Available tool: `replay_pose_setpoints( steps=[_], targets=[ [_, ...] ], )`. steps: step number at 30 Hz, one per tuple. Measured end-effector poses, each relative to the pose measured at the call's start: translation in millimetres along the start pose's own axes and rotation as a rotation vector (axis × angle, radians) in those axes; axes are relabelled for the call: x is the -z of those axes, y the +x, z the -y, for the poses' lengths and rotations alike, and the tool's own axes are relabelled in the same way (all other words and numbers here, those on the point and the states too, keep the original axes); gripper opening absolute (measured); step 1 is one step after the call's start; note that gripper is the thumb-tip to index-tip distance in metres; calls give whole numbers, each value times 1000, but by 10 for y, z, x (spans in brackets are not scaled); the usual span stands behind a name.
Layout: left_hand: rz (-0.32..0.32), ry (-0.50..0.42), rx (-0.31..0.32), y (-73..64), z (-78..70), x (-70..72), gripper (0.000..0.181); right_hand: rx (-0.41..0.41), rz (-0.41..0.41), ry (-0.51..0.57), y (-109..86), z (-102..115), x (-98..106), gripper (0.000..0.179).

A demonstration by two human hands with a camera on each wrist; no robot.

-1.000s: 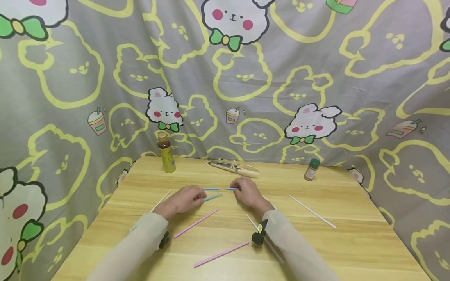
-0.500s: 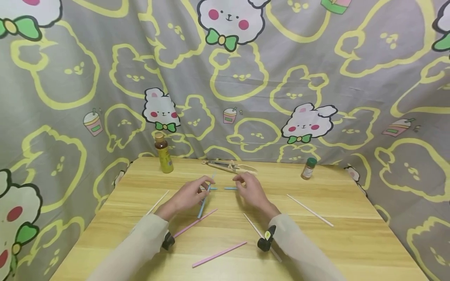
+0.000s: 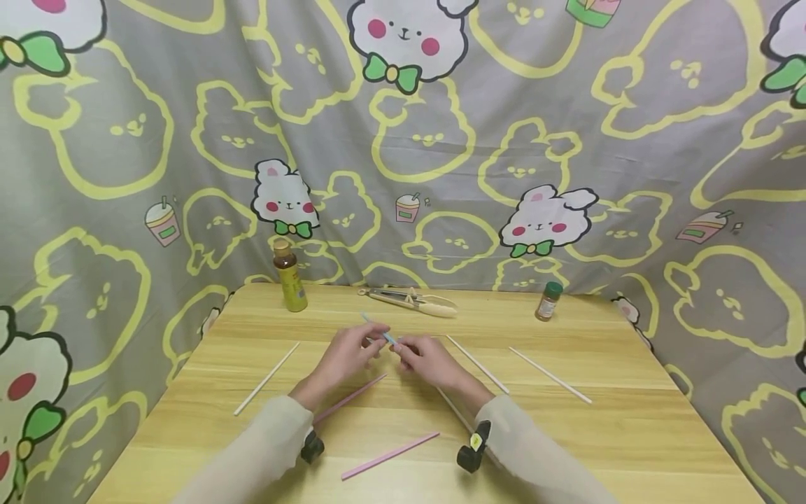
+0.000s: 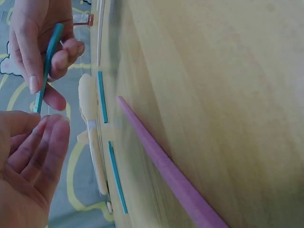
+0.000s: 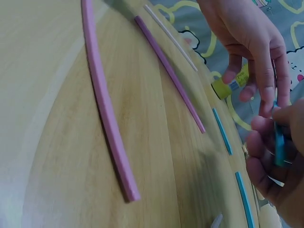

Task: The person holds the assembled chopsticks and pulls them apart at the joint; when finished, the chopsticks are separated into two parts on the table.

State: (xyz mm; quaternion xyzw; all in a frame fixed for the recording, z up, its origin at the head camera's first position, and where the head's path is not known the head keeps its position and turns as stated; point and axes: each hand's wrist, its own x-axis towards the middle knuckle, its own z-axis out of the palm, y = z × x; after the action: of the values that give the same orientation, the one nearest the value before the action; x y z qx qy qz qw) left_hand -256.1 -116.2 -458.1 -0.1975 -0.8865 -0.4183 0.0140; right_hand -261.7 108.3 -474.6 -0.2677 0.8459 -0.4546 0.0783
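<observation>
A slim blue straw (image 3: 390, 339) is held above the table between both hands. The left hand (image 3: 348, 358) pinches it near one end with thumb and forefinger, its other fingers loosely extended in the left wrist view. The right hand (image 3: 429, 358) grips it from the other side; in the left wrist view the held straw (image 4: 49, 61) crosses that hand's fingers. Two more blue straws lie on the table beneath, the nearer one (image 4: 102, 97) and the other (image 4: 118, 178) in the left wrist view. In the head view the hands mostly cover them.
Pink straws lie in front, one (image 3: 390, 456) nearest and one (image 3: 352, 397) under the left forearm. White straws lie at left (image 3: 267, 378) and right (image 3: 550, 375). Tongs (image 3: 412, 301), a yellow-labelled bottle (image 3: 291, 283) and a green-capped jar (image 3: 549, 302) stand or lie along the back.
The left hand has lifted the blue straw off the table and swung it round. The right hand has left the table-top blue straw, moved inward and taken hold of the lifted one.
</observation>
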Motion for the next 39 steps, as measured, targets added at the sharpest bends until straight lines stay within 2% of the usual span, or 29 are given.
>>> replay_pose_setpoints(
  steps=[4, 8, 12, 15, 16, 18, 23, 25, 27, 33, 39],
  targets=[
    [-47, 250, -57, -65, -21, -38, 24, -6, -10, -46, -20, -37, 1, 36],
    [-84, 482, -193, -123, -39, -67, 17, 4, -3, -84, -57, -44, 18, 32],
    [-87, 630, -286, -153, -25, -87, 15, 25, 10, -130, -92, -56, 41, 26],
    [-49, 686, -337, -153, -1, -85, 14, 17, 18, -154, -119, -81, 66, 20],
    [-28, 687, -348, -153, 1, -79, 14, 16, 18, -157, -126, -93, 74, 20],
    [36, 627, -343, -147, 3, -69, 13, 12, 15, -164, -148, -106, 101, 18],
    [206, 370, -230, -134, 18, -78, 12, 12, -7, -197, -202, -102, 166, 13],
    [235, 329, -221, -128, 31, -92, 16, 15, -4, -205, -218, -104, 179, 10],
    [236, 322, -238, -122, 35, -107, 19, 30, 3, -210, -231, -114, 186, 10],
    [176, 393, -319, -133, 24, -123, 17, 124, 29, -215, -290, -142, 211, 18],
    [171, 374, -360, -151, 13, -120, 14, 178, 56, -200, -324, -138, 248, 23]
  ],
)
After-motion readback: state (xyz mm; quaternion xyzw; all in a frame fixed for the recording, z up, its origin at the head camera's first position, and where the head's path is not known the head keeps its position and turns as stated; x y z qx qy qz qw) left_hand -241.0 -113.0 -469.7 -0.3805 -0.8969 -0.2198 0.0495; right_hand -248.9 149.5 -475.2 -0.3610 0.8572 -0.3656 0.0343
